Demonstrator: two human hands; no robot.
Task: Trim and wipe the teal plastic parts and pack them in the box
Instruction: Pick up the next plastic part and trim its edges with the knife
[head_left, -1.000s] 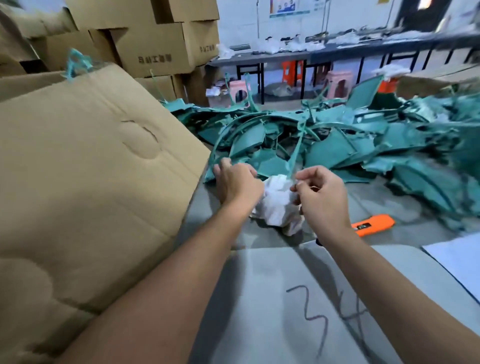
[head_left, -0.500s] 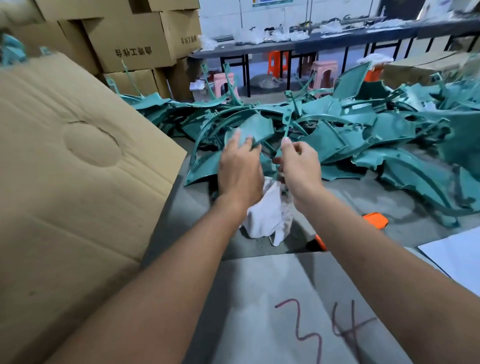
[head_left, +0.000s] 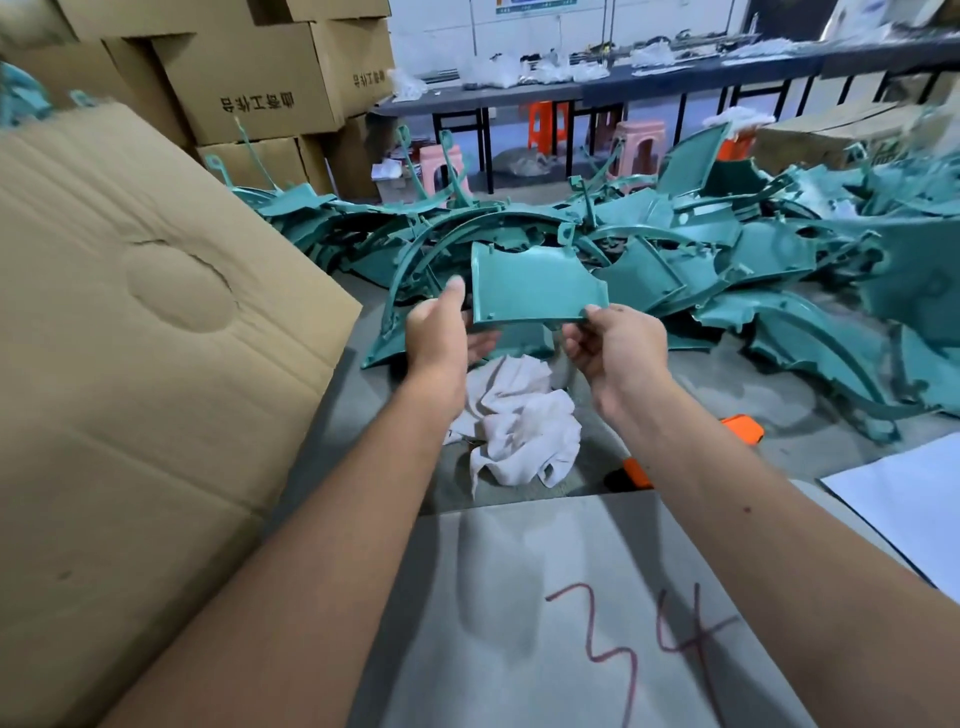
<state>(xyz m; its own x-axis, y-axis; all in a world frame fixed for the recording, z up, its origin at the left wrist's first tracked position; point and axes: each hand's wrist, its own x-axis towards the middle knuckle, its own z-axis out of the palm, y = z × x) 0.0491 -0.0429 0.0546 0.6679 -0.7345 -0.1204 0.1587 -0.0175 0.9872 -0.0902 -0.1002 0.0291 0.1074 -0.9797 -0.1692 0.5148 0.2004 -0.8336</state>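
One flat teal plastic panel (head_left: 535, 286) was held up for inspection, its lower corners pinched by left hand (head_left: 436, 332) and right hand (head_left: 613, 343) fingers.

teal part (head_left: 530, 286), white rag (head_left: 514, 426), orange tool (head_left: 743, 427)
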